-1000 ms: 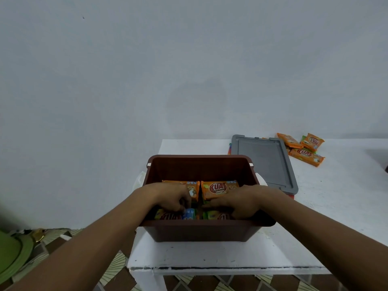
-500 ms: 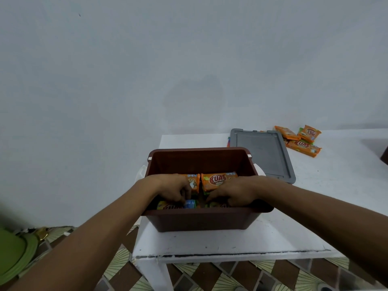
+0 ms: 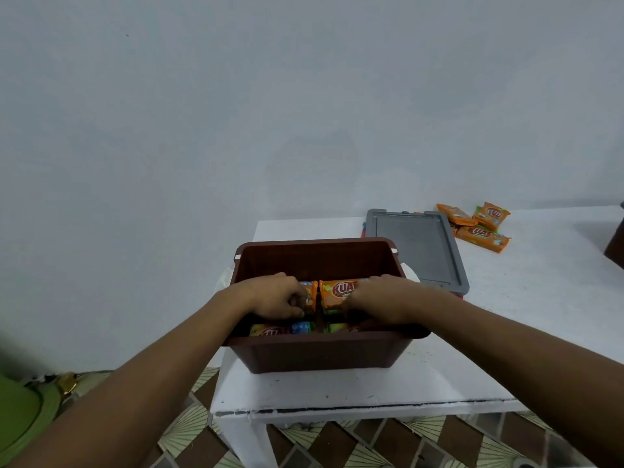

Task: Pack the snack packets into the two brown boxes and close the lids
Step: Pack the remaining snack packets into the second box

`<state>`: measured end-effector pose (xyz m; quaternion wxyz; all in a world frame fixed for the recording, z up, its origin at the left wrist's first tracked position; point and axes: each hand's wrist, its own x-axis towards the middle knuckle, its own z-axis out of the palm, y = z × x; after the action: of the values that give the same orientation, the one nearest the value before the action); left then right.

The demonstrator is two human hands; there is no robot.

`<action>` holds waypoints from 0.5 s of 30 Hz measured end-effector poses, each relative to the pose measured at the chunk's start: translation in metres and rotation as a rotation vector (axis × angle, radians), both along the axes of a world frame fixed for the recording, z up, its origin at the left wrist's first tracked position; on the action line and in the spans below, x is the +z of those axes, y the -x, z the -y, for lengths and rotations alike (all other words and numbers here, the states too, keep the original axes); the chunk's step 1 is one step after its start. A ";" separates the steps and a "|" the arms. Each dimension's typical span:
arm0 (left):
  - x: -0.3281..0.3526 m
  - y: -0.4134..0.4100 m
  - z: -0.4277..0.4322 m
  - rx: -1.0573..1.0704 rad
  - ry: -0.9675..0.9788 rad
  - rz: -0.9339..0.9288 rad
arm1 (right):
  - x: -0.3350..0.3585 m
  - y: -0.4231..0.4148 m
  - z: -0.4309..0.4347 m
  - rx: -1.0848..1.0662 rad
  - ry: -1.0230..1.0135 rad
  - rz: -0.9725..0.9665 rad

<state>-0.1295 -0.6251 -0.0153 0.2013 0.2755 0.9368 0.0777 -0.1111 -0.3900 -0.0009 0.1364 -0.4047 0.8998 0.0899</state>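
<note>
A brown box (image 3: 320, 354) stands open at the near left corner of the white table (image 3: 526, 298). Orange snack packets (image 3: 339, 290) lie packed inside it, with more along its near wall. Both hands reach down into the box. My left hand (image 3: 277, 295) grips the orange packet on the left, fingers curled round its edge. My right hand (image 3: 381, 298) grips the packet on the right, which shows its red logo. A grey lid (image 3: 418, 246) lies flat behind the box. Three loose orange packets (image 3: 476, 224) lie further back on the table.
A dark brown object (image 3: 616, 244) is cut off by the right edge of the view. The table's front edge is chipped. Below it is patterned tile floor (image 3: 337, 444). Something green (image 3: 23, 410) sits at the lower left. A plain wall rises behind.
Both hands have stayed on the packets inside the box, shifting slightly toward its far side. The view has tilted a little.
</note>
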 end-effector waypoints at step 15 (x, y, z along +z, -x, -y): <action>0.033 0.018 -0.140 -0.027 -0.280 -0.504 | -0.034 -0.022 -0.208 -0.394 0.593 -0.421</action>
<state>-0.1472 -0.4849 0.0175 -0.0768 0.3238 0.9336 0.1326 -0.0888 -0.1817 -0.0349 -0.1587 -0.2192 0.9552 -0.1200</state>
